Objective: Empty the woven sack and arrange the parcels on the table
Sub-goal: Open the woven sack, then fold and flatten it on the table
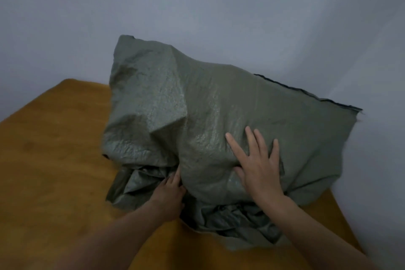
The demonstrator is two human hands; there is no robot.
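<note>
A bulging grey-green woven sack (197,103) lies on the brown table (54,138), leaning against the wall. Hard corners of hidden parcels push out its fabric at the upper left. My right hand (258,162) lies flat on the sack's near side, fingers spread and straight. My left hand (169,193) reaches into the crumpled folds at the sack's near end, its fingers tucked into the fabric and partly hidden. No parcel is visible outside the sack.
A pale grey wall (197,6) runs behind the table and round the right side. The table's bare brown surface stretches to the left of the sack and along the front edge.
</note>
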